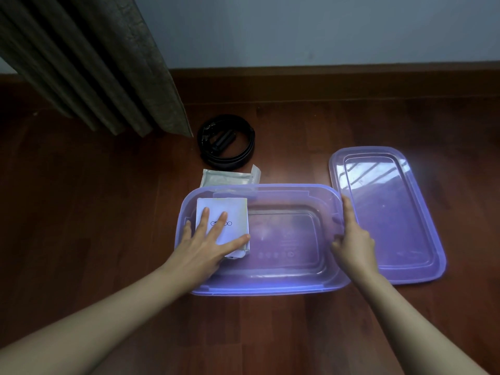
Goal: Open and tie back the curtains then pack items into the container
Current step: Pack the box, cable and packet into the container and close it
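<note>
Left hand [207, 246] flat on white packet [234, 211] in container's [270, 290] left end; right hand [354, 240] grips right rim; lid [392, 212] just right, coiled belt [226, 155] beyond far edge.

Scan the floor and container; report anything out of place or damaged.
Nothing spilled or damaged. The lid lies off, right of the container, and a silver pouch and coiled black belt sit unpacked on the floor behind it.

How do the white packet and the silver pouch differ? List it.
The white packet lies inside the container; the silver pouch lies on the floor behind it. The left hand rests on the packet; no hand touches the pouch. Both are flat and rectangular.
</note>
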A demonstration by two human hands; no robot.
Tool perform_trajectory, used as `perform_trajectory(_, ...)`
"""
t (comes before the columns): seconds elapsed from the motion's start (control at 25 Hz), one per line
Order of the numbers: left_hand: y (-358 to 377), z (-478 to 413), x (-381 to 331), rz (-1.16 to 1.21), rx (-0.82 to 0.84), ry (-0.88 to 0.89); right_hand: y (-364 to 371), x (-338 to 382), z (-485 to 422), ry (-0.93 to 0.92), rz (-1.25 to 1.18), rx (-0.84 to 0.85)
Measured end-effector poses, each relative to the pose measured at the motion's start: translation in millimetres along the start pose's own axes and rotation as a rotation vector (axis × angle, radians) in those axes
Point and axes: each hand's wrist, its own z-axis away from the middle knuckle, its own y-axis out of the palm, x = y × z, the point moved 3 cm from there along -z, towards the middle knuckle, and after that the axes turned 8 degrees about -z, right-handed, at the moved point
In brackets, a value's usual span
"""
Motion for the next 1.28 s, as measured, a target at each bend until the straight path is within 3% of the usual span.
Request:
perform_trajectory(0.16,-5.9,0.2,1.0,0.043,0.009,-0.038,0.7,-0.2,0.8,0.004,0.009,-0.004)
perform_trajectory(0.36,-44.8,-4.8,21.3,0.443,-0.572,-0.002,-0.4,0.0,0.5,0.012,-0.034,0.006)
perform_trajectory(0.44,-51.4,-30.6,43.5,0.479,-0.656,-0.072,-0.1,0.9,0.9,0.011,-0.041,0.005)
perform_trajectory(0.52,-47.3,-67.6,69.2,0.506,-0.503,-0.227,0.2,2.7,2.0,0.011,-0.054,0.009)
perform_trajectory(0.6,-32.7,-100.0,92.6,0.552,-0.17,-0.394,-0.1,2.9,2.2,0.017,-0.077,0.008)
perform_trajectory(0.68,-18.4,-122.4,104.9,0.553,0.151,-0.427,0.1,2.9,2.6,0.025,-0.082,0.01)
perform_trajectory(0.76,-9.4,-138.9,107.2,0.56,0.279,-0.402,0.0,3.8,2.5,0.038,-0.076,0.003)
perform_trajectory(0.96,0.0,-164.0,90.8,0.493,0.179,-0.345,-5.5,10.3,3.9,0.064,-0.025,0.005)
perform_trajectory(1.12,-10.0,-171.7,80.0,0.601,0.225,-0.268,-7.0,11.6,3.9,0.065,-0.001,0.011)
perform_trajectory(1.2,-17.9,-173.1,84.1,0.656,0.166,-0.348,-7.1,12.8,3.6,0.071,0.004,0.012)
perform_trajectory(1.28,-22.6,-167.9,94.5,0.572,-0.037,-0.58,-7.0,13.9,3.9,0.073,0.01,0.013)
